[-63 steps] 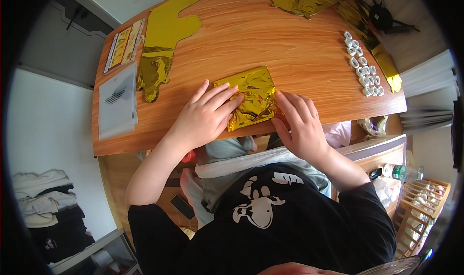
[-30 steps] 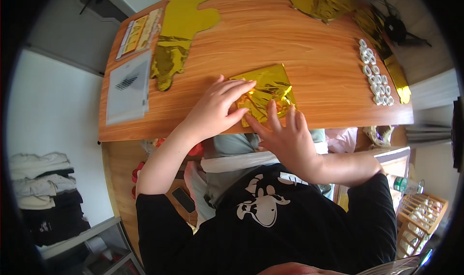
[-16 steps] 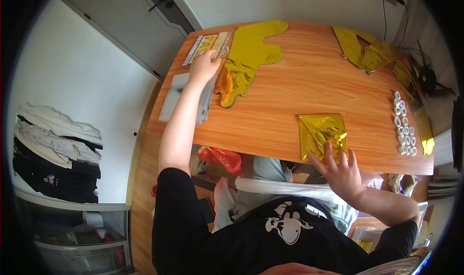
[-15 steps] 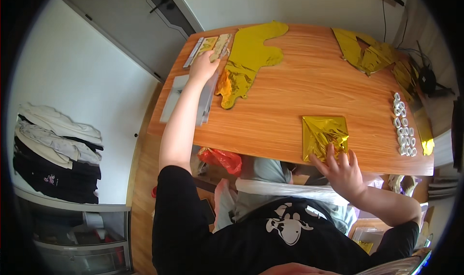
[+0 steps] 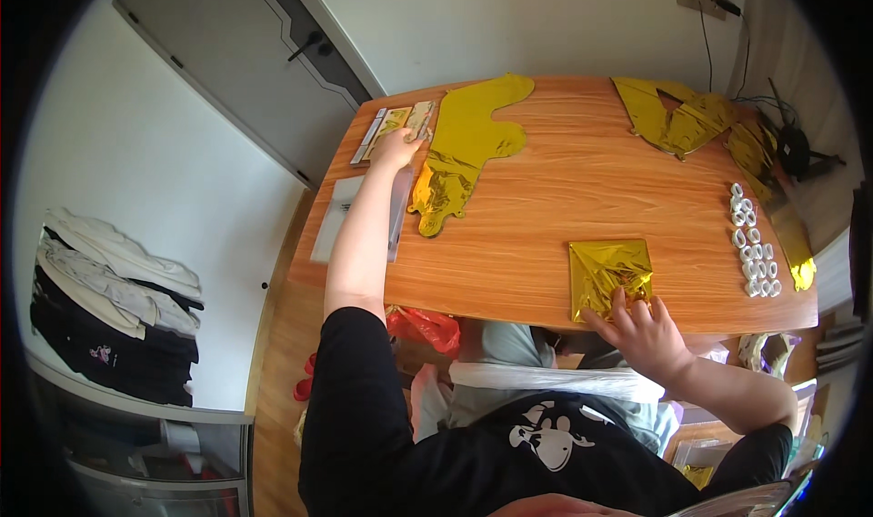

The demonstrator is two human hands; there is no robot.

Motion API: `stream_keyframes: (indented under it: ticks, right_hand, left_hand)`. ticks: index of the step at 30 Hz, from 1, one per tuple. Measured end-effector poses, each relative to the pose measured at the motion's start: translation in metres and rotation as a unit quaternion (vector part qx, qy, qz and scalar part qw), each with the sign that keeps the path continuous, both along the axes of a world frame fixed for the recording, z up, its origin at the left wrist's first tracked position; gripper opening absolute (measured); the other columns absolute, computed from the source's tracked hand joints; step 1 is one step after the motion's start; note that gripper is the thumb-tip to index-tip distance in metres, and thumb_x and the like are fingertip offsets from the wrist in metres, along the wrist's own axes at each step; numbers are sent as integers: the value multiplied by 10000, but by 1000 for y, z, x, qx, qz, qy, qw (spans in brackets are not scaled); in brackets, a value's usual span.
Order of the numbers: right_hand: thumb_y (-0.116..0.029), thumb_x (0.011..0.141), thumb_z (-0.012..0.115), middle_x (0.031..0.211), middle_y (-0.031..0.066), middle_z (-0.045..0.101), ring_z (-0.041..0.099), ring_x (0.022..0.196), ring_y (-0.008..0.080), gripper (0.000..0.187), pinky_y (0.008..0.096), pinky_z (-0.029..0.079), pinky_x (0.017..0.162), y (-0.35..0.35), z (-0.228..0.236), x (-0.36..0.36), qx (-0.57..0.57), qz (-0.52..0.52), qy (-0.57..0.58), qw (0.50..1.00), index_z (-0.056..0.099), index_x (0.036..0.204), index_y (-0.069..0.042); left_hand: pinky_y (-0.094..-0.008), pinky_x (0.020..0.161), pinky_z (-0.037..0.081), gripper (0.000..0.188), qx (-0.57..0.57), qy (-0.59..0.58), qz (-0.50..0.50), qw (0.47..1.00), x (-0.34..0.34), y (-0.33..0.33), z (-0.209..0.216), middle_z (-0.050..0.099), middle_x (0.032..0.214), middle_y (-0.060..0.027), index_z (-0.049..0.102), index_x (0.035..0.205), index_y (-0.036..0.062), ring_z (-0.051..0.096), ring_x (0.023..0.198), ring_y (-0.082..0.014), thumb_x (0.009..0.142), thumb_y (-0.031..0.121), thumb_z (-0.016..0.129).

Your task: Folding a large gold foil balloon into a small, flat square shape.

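My left arm reaches to the far left of the table, where my left hand (image 5: 394, 150) is bent over the near end of a pale printed card (image 5: 419, 115). Its fingertips are partly hidden, and the fingers look closed at the card's edge. My right hand (image 5: 651, 337) lies with spread fingers on the near edge of a gold foil balloon folded into a square (image 5: 596, 267), close to the table's front edge. Right of my left hand a larger flat gold foil balloon (image 5: 475, 121) is spread out, creased and shiny at its near end.
Clear plastic sleeves (image 5: 338, 210) lie below the cards at the left. More gold foil (image 5: 677, 126) lies at the far right, near a black device with antennas (image 5: 793, 149). Several small white rolls (image 5: 750, 249) stand by the right edge. A red bag (image 5: 426, 328) hangs below the front edge.
The whole view has shifted, so the table sits lower in the picture. Both hands stay about where they were, the left at the cards and the right on the folded foil.
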State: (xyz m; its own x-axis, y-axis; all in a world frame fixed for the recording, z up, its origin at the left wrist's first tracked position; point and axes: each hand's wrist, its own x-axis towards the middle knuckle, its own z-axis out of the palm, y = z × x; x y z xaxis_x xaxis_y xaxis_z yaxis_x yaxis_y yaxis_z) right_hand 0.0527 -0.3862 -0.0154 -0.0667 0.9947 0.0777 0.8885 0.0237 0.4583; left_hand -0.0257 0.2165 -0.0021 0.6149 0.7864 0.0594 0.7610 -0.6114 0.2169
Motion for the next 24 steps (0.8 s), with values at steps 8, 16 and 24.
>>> stream_keyframes:
  ticks: [8,16,24]
  right_hand:
    - [-225,996,529,1376,234,567,624,1124,351,616,537,539,1018,-10,-9,3,25,14,1,1000,418,1599,-274]
    - [-262,916,594,1355,133,627,682,1014,258,592,452,567,959,-40,5,26,65,50,38,996,552,1506,-240]
    - [-218,849,658,1193,57,697,628,774,140,472,320,546,764,-63,8,56,139,140,51,979,680,1315,-146]
  left_hand:
    - [-422,995,527,391,-42,-164,-51,984,-14,20,-8,740,1251,-146,723,1288,95,688,1186,-317,1005,346,625]
    - [-363,1055,499,310,151,-517,-81,839,-55,-57,56,713,1296,-127,648,1338,35,663,1228,-232,1098,206,552]
    - [-371,1246,294,468,-251,-565,-114,777,-82,-212,65,457,1620,-126,457,1558,5,410,1493,-206,1092,44,458]
